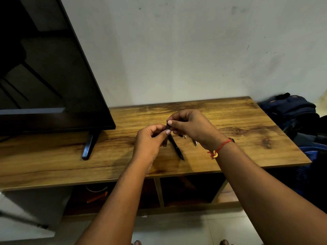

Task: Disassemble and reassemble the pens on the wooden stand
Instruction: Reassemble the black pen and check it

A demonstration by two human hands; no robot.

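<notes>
Left grip [150, 138] and right grip [191, 126] are pinched on one dark pen part [165, 141], largely hidden by fingers, above the table [53, 156]; another pen [177, 149] is laid beneath.

Wooden stand [247, 121] set against wall [177, 50]. Television [44, 68] on the stand's left half, its foot [89, 146] resting on the top. Left hand [150, 140] and right hand [191, 126] meet above the stand's middle, both pinching a pen piece [165, 141]. A pen [177, 149] lies on the top below the hands, a small part [185, 137] just right of it. Open compartments [191, 190] under the top. Bags [292, 112] on the floor right of the stand.
</notes>
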